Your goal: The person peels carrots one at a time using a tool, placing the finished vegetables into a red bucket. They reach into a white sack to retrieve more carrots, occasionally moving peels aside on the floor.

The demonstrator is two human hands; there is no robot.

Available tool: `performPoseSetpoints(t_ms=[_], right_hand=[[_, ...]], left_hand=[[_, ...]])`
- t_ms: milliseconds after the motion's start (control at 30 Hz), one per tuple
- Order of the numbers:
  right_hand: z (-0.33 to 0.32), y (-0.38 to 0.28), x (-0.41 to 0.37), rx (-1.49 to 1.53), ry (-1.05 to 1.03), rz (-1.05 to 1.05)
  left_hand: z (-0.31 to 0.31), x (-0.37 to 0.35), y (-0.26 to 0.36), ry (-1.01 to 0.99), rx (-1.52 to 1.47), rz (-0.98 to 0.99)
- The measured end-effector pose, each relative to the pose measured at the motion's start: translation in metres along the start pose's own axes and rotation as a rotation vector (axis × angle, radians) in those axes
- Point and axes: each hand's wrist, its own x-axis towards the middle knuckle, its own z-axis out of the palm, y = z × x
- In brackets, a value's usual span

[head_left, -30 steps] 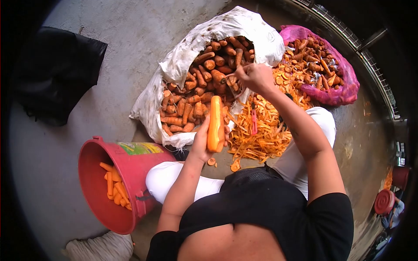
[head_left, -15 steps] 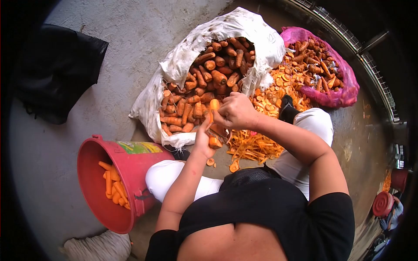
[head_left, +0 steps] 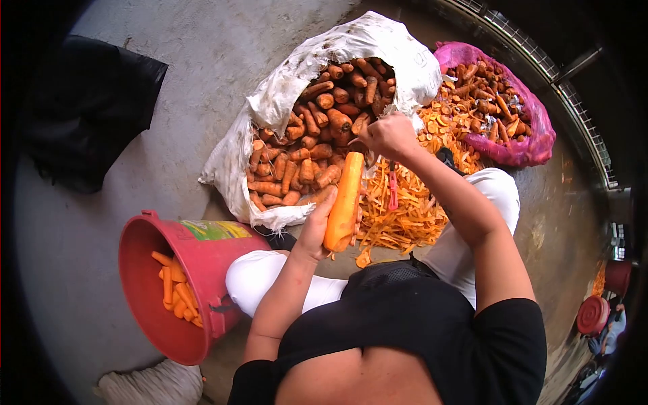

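Observation:
My left hand (head_left: 314, 231) is closed round a thick peeled carrot (head_left: 345, 202), smooth and bright orange, which points up and away from me. Just beyond its far end, my right hand (head_left: 390, 135) has its fingers curled together. Something thin and pale shows at those fingertips, too small to name. Below the right hand, a pink-handled tool (head_left: 393, 187), perhaps a peeler, lies on a heap of carrot peelings (head_left: 405, 226). Behind both hands, a white sack (head_left: 270, 108) gapes open, full of unpeeled carrots (head_left: 307, 131).
At the left, a tilted red bucket (head_left: 145, 307) holds peeled carrots (head_left: 179, 290). A pink mesh sack (head_left: 540, 138) of carrots stands at the back right, beside carrot slices (head_left: 439, 128). Black cloth (head_left: 101, 108) lies at the far left. A person (head_left: 613, 334) is at the right edge.
My right hand has moved away from the carrot, up and to the right. The carrot now shows along its whole length in my left hand. The pink-handled tool has come into fuller view.

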Motion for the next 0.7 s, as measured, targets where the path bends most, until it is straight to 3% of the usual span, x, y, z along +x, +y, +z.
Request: performPoseSetpoints(t_ms=[33,67,233,333,433,467,533,700], right_hand=[[-0.006,0.001,0.006,-0.022,-0.119,0.162],[-0.015,0.003,0.006,-0.105,-0.124,0.194],[-0.035,0.0,0.002,-0.178,-0.198,0.132],[-0.041,-0.023,0.0,0.524,-0.081,0.202],[-0.037,-0.041,-0.016,0.373,0.042,-0.184],[-0.029,-0.043,-0.021,0.341,0.069,-0.305],[-0.025,-0.054,-0.032,0.421,0.171,-0.42],[-0.025,-0.058,-0.038,0.426,0.242,-0.553]], left_hand=[[-0.001,0.0,0.0,0.003,-0.023,0.014],[-0.001,0.003,0.002,0.006,-0.042,0.028],[-0.018,0.016,0.002,0.151,-0.094,0.123],[-0.028,0.021,-0.002,0.305,-0.119,0.075],[-0.033,0.03,-0.005,0.24,-0.196,0.149],[-0.029,0.032,-0.005,0.31,-0.215,0.136],[-0.013,0.031,0.0,0.455,-0.255,0.113],[-0.027,0.032,-0.005,0.25,-0.241,0.08]])
